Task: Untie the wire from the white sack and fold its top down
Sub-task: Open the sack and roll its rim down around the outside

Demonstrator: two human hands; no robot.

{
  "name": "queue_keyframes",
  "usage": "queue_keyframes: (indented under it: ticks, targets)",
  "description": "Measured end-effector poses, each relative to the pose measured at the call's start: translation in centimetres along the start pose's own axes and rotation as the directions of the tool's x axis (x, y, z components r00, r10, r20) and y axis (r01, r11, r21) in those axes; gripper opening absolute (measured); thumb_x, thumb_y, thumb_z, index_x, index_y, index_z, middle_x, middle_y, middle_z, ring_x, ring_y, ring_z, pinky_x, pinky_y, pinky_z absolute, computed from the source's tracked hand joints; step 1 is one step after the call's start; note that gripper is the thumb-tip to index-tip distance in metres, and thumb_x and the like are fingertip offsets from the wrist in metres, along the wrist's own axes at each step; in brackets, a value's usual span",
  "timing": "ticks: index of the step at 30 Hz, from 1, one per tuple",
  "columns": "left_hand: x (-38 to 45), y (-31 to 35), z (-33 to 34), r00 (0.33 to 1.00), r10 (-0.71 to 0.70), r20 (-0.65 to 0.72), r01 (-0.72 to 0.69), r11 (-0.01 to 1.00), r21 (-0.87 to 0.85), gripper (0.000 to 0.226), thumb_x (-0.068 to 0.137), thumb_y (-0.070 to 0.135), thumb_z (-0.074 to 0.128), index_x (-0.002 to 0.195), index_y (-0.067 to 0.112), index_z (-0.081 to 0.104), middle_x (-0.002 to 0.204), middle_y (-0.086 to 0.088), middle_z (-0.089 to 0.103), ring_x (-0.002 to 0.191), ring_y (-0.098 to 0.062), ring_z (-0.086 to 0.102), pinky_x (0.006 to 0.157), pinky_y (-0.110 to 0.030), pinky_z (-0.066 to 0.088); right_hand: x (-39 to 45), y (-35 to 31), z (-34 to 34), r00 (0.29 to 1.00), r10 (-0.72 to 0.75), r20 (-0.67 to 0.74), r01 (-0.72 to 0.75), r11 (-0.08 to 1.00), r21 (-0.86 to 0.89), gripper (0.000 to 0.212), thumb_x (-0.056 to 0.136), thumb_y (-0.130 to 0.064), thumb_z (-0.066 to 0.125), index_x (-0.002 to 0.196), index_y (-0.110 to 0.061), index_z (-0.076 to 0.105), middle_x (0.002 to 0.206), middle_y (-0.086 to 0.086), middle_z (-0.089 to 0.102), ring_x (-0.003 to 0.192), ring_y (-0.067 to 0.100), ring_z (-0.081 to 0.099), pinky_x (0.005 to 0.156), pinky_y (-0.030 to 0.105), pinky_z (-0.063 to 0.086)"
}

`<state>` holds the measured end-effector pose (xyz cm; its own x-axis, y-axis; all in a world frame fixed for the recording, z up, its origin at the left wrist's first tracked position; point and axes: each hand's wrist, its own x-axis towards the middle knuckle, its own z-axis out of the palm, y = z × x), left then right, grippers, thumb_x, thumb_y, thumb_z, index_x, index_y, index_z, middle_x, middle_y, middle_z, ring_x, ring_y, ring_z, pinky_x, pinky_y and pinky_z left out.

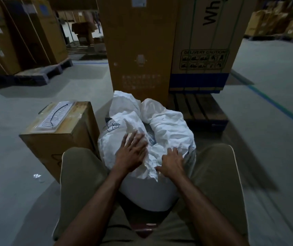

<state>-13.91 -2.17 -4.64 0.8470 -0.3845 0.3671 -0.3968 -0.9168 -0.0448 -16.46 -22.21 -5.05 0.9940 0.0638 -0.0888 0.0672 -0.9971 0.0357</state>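
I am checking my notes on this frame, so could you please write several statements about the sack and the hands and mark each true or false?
1. The white sack stands between the person's knees. True.
2. The sack's mouth is tied shut. False: it gapes open, its top crumpled outward.
3. Both hands touch the sack. True: left hand, right hand.
4. The small cardboard box stands right of the sack. False: left.
5. The sack lies on a table. False: it stands on the floor.

small carton (56,137) close left of white sack (147,139), tall cartons (140,50) behind, floor probably open right
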Motion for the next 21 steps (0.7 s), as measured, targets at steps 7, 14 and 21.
queue_keyframes:
  ticks: [7,14,21]
  targets:
    - [-0.8,-0.1,0.1,0.816,-0.429,0.387,0.437,0.897,0.071,0.044,0.096,0.047,0.041,0.134,0.029,0.051,0.124,-0.004,0.067,0.115,-0.030,0.063,0.104,-0.063,0.034,2.3,-0.1,1.3,0.986,-0.129,-0.105,0.141,0.983,0.118,0.071,0.102,-0.054,0.046,0.157,-0.013,0.031,0.167,0.014,0.024,0.158,0.034,0.004,0.126,0.051,0.003]
    - [-1.7,-0.1,1.0,0.927,-0.259,0.272,0.230,0.964,0.132,0.069,0.085,0.031,0.054,0.151,0.044,0.040,0.159,-0.020,0.037,0.152,-0.049,0.016,0.110,-0.074,-0.019,2.2,0.0,2.5,0.999,-0.027,0.037,0.026,0.999,0.025,0.082,0.100,-0.065,0.040,0.163,-0.037,-0.006,0.161,0.002,0.036,0.146,0.035,0.031,0.113,0.055,0.028]
    - [-0.7,-3.1,1.5,0.810,-0.339,0.478,0.347,0.935,0.074,0.059,0.091,0.064,0.027,0.141,0.040,0.048,0.155,0.007,0.044,0.143,-0.035,0.039,0.115,-0.075,-0.003,2.6,2.1,1.7,0.980,0.015,0.199,-0.024,0.999,0.043,0.070,0.096,-0.070,0.039,0.158,-0.045,0.022,0.166,-0.001,0.030,0.143,0.038,0.039,0.110,0.056,0.032]
